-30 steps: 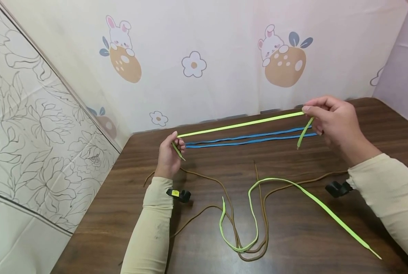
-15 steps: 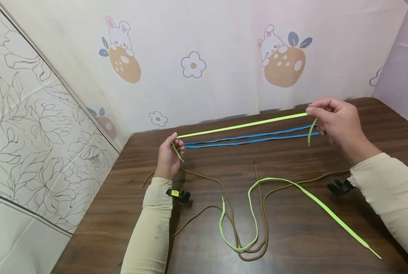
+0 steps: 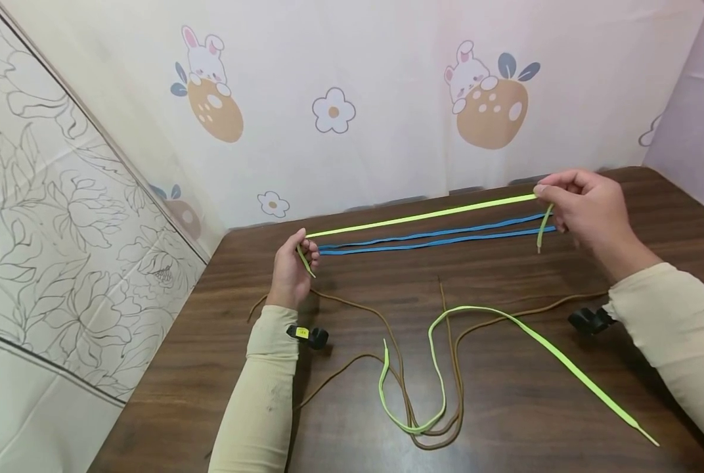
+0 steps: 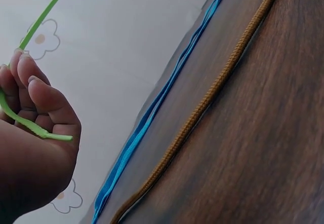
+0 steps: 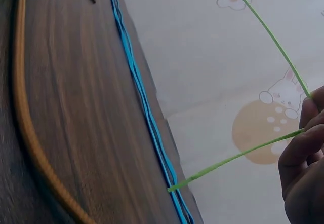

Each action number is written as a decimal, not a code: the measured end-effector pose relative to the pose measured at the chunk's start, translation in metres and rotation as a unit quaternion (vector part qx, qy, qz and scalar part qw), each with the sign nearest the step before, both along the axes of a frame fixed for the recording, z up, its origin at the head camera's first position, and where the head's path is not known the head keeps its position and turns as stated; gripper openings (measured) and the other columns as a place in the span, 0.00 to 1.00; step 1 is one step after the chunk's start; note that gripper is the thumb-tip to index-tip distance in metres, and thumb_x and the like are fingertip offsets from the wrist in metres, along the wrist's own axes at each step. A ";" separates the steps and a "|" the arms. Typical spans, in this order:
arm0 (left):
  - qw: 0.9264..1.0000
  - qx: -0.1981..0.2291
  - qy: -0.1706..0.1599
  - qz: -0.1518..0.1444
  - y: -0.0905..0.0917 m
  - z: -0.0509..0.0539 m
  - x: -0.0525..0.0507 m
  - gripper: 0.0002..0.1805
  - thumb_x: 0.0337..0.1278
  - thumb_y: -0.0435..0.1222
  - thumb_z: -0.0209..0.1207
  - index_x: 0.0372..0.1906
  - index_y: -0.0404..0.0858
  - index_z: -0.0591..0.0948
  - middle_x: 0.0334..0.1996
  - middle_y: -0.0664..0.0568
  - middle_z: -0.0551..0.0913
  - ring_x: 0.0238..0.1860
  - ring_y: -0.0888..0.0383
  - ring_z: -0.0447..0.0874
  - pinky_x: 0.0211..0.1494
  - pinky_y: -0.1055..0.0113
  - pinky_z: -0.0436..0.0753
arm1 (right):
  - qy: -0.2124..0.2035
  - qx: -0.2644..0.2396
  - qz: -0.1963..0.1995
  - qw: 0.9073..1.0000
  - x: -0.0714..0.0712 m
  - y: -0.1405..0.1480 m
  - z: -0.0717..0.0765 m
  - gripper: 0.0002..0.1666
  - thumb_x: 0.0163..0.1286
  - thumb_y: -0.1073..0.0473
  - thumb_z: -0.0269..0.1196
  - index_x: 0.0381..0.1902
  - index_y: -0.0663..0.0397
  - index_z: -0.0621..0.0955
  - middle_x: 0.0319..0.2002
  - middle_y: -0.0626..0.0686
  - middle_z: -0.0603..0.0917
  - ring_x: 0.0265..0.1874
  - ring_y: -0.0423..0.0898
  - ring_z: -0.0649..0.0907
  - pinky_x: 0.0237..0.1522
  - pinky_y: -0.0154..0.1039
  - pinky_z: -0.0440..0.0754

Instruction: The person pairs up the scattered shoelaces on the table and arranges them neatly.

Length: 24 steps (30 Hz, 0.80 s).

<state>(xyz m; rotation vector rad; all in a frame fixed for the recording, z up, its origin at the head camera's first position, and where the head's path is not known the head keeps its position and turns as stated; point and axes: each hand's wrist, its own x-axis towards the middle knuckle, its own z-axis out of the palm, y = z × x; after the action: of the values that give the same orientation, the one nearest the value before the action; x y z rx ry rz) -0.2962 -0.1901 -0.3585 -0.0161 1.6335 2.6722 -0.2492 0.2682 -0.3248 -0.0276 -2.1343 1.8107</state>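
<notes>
Stretched taut between both hands is a flat neon-green shoelace [image 3: 423, 215], held above the table. My left hand [image 3: 293, 270] pinches it near one end, and a short tail with its tip hangs over the palm in the left wrist view. My right hand [image 3: 588, 207] pinches the other end between thumb and forefinger, its loose tail [image 5: 238, 155] dangling. Two strands of blue shoelace [image 3: 429, 240] lie side by side on the table behind and below the green one. Their ends are hidden behind the hands.
Brown round shoelaces [image 3: 460, 368] curve over the dark wooden table [image 3: 541, 407]. A second neon-green shoelace [image 3: 571, 364] lies across them in an S-shape. A printed curtain [image 3: 387, 72] hangs at the table's back edge, and a floral panel [image 3: 50, 171] stands on the left.
My right hand has shifted slightly to the right along with its end of the green shoelace, and the tail there swings to hang straighter. The left hand stays nearly still.
</notes>
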 end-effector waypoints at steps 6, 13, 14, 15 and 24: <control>1.000 0.014 -0.007 0.004 -0.004 -0.002 -0.001 0.21 0.76 0.43 0.50 0.22 0.42 0.73 0.23 0.56 0.76 0.25 0.61 0.70 0.30 0.70 0.66 | 0.008 0.034 -0.015 0.999 -0.004 0.004 -0.006 0.10 0.68 0.55 0.69 0.42 0.56 0.84 0.23 0.44 0.80 0.14 0.40 0.75 0.16 0.31 0.75; 1.000 0.025 -0.008 0.003 -0.006 -0.001 -0.002 0.20 0.75 0.43 0.50 0.22 0.43 0.73 0.22 0.56 0.77 0.25 0.61 0.71 0.31 0.72 0.67 | 0.001 0.048 -0.031 0.998 -0.006 0.011 -0.010 0.10 0.68 0.54 0.69 0.41 0.53 0.84 0.23 0.43 0.79 0.15 0.40 0.77 0.16 0.30 0.75; 1.000 0.025 -0.008 0.005 -0.006 -0.002 -0.002 0.20 0.75 0.43 0.50 0.22 0.43 0.73 0.22 0.56 0.77 0.25 0.61 0.71 0.31 0.71 0.67 | 0.000 0.051 -0.033 0.998 -0.006 0.012 -0.011 0.10 0.68 0.54 0.69 0.41 0.53 0.84 0.23 0.43 0.79 0.15 0.40 0.77 0.16 0.30 0.75; 1.000 0.025 -0.008 0.007 -0.006 -0.002 -0.002 0.20 0.75 0.43 0.50 0.23 0.43 0.73 0.23 0.56 0.76 0.25 0.61 0.71 0.31 0.71 0.67 | -0.002 0.051 -0.034 0.998 -0.006 0.012 -0.012 0.10 0.68 0.54 0.69 0.41 0.53 0.84 0.23 0.44 0.79 0.15 0.39 0.78 0.16 0.30 0.76; 0.998 0.034 -0.016 0.041 -0.008 -0.001 -0.002 0.19 0.74 0.42 0.52 0.23 0.42 0.73 0.22 0.56 0.76 0.24 0.61 0.71 0.28 0.72 0.68 | -0.011 0.052 -0.044 0.998 -0.007 0.017 -0.015 0.11 0.68 0.53 0.68 0.43 0.53 0.82 0.24 0.42 0.79 0.15 0.39 0.79 0.18 0.30 0.77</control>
<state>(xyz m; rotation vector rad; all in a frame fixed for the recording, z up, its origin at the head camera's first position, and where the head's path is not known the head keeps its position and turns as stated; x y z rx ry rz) -0.2982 -0.1980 -0.3594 -0.1284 1.5663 2.7691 -0.2561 0.2855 -0.3398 -0.1145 -2.2045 1.6553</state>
